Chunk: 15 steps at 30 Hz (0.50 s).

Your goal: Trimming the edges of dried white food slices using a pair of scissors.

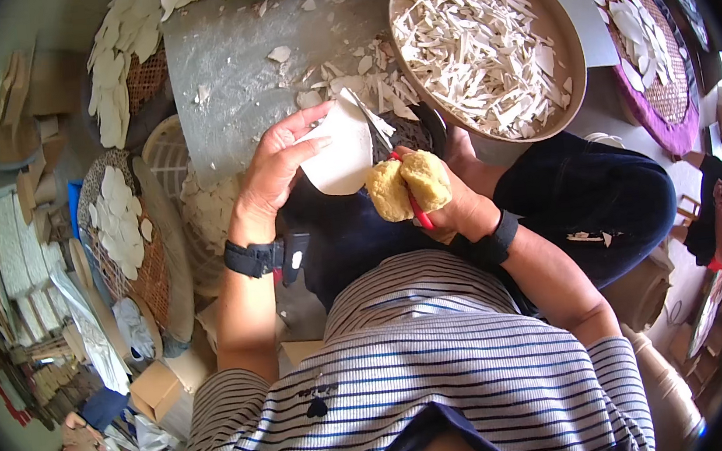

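Between its thumb and fingers, my left hand (278, 158) holds a thin, off-white flat piece (341, 145) upright over my lap. Red-handled scissors (417, 209) are gripped in my right hand (464, 198), their handles wrapped in yellow foam-like padding (408, 184). The scissor blades lie along the right edge of the flat piece, with a narrow strip beside them. How far the blades are apart cannot be told. A round tan tray (580, 93) full of white slivers is beyond my right hand.
A grey metal sheet (225, 61) with scraps and fragments lies ahead. Woven baskets bearing flat white pieces stand left (154, 267) and far right (657, 89). Cardboard boxes (154, 389) are at lower left. Other people are at the lower left and right edges.
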Each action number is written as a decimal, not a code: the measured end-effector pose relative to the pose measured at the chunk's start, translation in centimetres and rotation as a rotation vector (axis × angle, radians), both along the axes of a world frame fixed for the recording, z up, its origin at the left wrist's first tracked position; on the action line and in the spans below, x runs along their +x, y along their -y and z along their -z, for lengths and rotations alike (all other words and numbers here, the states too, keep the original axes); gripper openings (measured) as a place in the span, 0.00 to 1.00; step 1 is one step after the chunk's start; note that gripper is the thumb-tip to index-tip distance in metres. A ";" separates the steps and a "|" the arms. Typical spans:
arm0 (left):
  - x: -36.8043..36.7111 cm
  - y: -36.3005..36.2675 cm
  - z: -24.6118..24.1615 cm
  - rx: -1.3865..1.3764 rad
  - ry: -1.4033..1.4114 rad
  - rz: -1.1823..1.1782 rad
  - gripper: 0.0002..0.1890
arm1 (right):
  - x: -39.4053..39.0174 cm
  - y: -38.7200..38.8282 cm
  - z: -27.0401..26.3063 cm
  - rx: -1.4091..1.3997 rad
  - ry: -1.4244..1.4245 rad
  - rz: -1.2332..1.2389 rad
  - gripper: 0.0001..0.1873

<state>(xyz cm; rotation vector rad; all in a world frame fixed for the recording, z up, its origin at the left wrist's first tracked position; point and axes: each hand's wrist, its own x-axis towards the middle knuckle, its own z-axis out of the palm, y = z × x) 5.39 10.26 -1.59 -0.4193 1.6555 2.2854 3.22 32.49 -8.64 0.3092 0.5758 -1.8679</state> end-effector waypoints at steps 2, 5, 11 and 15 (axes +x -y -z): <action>0.4 0.7 -0.4 0.001 0.021 0.007 0.24 | 0.3 -0.7 -0.5 0.081 -0.374 -0.038 0.11; 1.9 1.6 -0.8 -0.018 0.034 0.021 0.24 | 0.6 -0.5 -2.3 0.165 -0.480 -0.081 0.12; 8.2 7.0 -1.5 -0.243 -0.192 -0.750 0.21 | 0.0 -1.2 -2.9 0.307 -1.104 -0.300 0.10; 10.8 10.5 -2.1 -0.459 -0.495 -1.263 0.19 | 0.1 -0.9 -2.7 0.232 -1.067 -0.303 0.09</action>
